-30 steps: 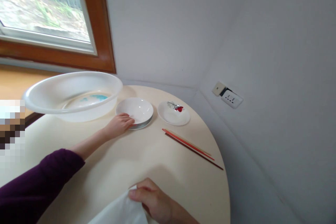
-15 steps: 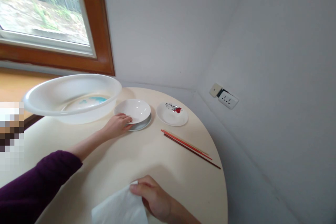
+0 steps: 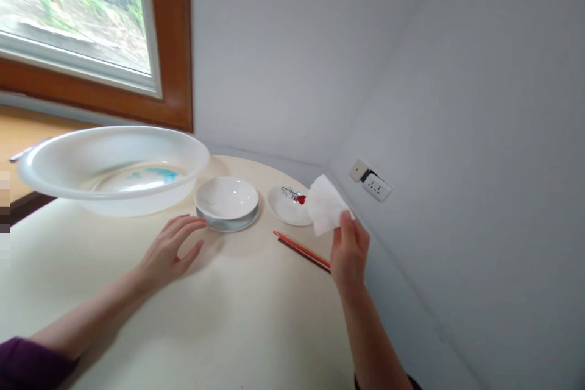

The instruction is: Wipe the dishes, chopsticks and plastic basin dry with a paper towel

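Note:
My left hand (image 3: 173, 250) is open, its fingers apart, just in front of a white bowl (image 3: 227, 198) that rests on a grey-white plate (image 3: 233, 223). Between my right thumb and fingers is a white paper napkin (image 3: 326, 204); my right hand (image 3: 350, 253) holds it up over the table's right edge. The napkin covers the right part of a white dish (image 3: 289, 210) with a red flower on it. Red and dark chopsticks (image 3: 304, 250) lie below the dish, their near ends hidden behind my right hand.
A large translucent plastic basin (image 3: 114, 158) with a blue mark inside stands at the left of the round cream table (image 3: 219, 329). Beyond it are a wooden sill and a window (image 3: 73, 18). A wall socket (image 3: 377, 186) sits on the right wall, close behind the table.
My left hand has let go of the bowl and drawn back towards me. My right hand has carried the napkin from the near edge forward and right, beside the flowered dish.

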`<state>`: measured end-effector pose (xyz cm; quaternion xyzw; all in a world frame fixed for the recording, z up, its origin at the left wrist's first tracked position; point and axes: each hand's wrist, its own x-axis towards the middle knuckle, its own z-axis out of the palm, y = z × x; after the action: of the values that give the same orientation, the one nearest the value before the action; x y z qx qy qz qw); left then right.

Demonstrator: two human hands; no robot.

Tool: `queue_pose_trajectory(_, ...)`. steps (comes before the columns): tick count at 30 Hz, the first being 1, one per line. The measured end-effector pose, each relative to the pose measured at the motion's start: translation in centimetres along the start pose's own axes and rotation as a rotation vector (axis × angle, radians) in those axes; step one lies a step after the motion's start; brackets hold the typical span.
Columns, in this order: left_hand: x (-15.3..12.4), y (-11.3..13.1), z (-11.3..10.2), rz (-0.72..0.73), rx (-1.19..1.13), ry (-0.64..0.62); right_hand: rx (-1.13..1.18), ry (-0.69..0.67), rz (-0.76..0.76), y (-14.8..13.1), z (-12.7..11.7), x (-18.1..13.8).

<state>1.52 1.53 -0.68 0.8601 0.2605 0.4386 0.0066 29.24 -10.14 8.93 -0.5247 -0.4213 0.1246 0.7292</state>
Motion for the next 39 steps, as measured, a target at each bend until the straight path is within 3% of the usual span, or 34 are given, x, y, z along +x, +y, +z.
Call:
queue_pose_trajectory(3, -1.1, 0.1, 0.2, -0.126, -0.056, 0.029, -0.405, 0.001, -0.351, 1.0, 0.6, 2.9)
queue_pose_trajectory(5, -1.2, 0.2, 0.4, -0.187, -0.104, 0.038, -0.665, -0.115, -0.433, 2.7, 1.2, 3.9)
queue_pose_trajectory(10, -1.0, 0.5, 0.5, -0.246, -0.200, 0.046, -1.203, -0.675, -0.076, 8.0, 1.5, 3.7)
queue_pose_trajectory(13, -0.9, 0.6, 0.5, -0.276, -0.239, 0.081, -1.313, -0.760, -0.010, 9.8, 1.2, 2.8)
queue_pose_trajectory(17, -0.8, 0.6, 0.4, -0.303, -0.264, 0.091, -1.373, -0.702, -0.104, 10.9, 1.4, 2.6)
queue_pose_trajectory(22, -0.9, 0.5, 0.4, -0.299, -0.263, 0.093, -1.320, -0.718, -0.350, 11.1, 1.4, 3.0)
queue_pose_trajectory(26, -0.9, 0.5, 0.0, -0.263, -0.298, 0.073, -1.288, -0.629, -0.360, 11.0, 0.7, 3.0)
queue_pose_trajectory(29, -0.8, 1.0, -0.4, -0.325, -0.434, 0.111, -1.253, -0.562, -0.433, 10.5, 0.1, 3.0)
queue_pose_trajectory(33, -0.6, 2.4, -0.3, -0.567, -0.844, 0.077, -1.107, -0.494, -0.741, 7.6, 0.1, 2.1)
queue_pose_trajectory(36, -0.3, 4.0, 0.0, -0.844, -1.430, -0.023, -0.988, -0.514, -0.940, 3.5, 1.0, 0.0)
queue_pose_trajectory(39, -0.1, 5.5, 0.1, -1.083, -1.953, -0.169, -0.877, -0.606, -1.020, -0.4, 2.6, -3.4)
